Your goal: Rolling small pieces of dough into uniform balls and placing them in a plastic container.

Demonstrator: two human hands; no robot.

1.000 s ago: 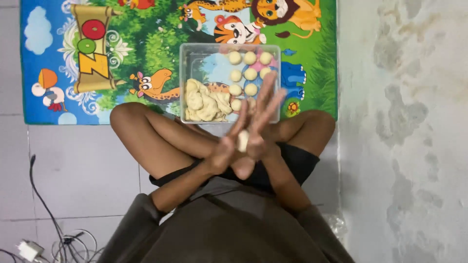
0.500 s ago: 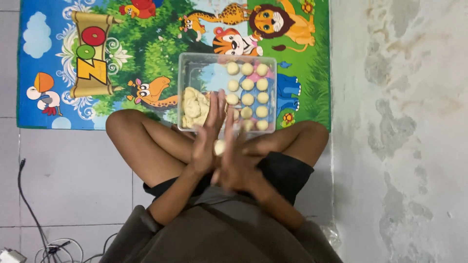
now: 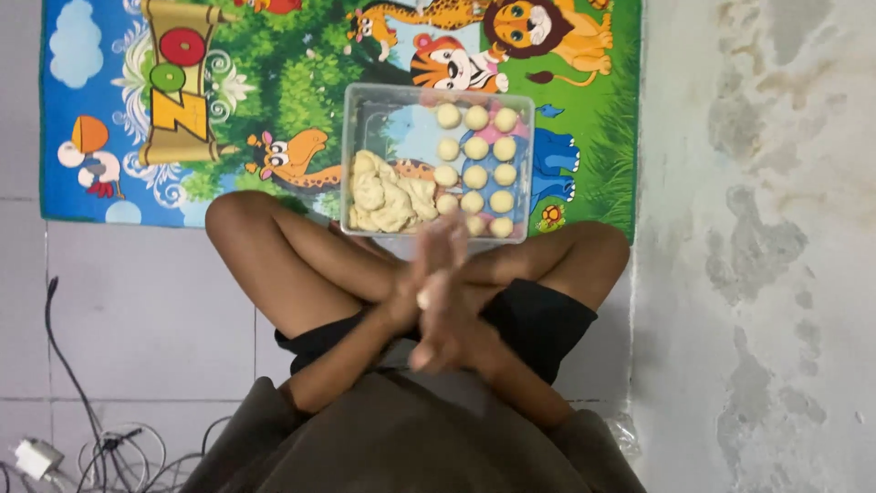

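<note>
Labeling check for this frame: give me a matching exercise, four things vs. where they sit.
Things:
1. dough lump
2. dough balls
3. clear container
4. cables

Places:
A. bottom-left on the tiled floor
B. on the animal-print mat, in front of the crossed legs
C. left part of the container
D. in rows in the right part of the container

Pairs: 1-C, 2-D, 3-B, 4-A

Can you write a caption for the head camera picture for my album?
A seated person's left hand and right hand press a dough piece beside a clear tub of dough balls.
</note>
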